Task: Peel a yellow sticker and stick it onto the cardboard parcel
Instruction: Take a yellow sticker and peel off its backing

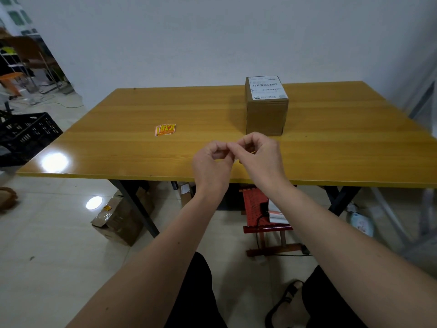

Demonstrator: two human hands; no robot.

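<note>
A cardboard parcel (266, 114) with a white shipping label on top stands on the wooden table (118, 143), right of centre. A small stack of yellow-and-red stickers (165, 130) lies on the table to the left. My left hand (211, 162) and my right hand (257, 155) are held together above the table's front edge, just in front of the parcel. Their fingertips pinch one small thin thing between them; only a yellowish sliver of it shows, so I take it for a yellow sticker. The fingers hide most of it.
A white wall runs behind the table. A black plastic crate (26, 136) stands on the floor at the left. Under the table are cardboard boxes (120, 218) and a red stool (262, 216) with a cable. My legs show at the bottom.
</note>
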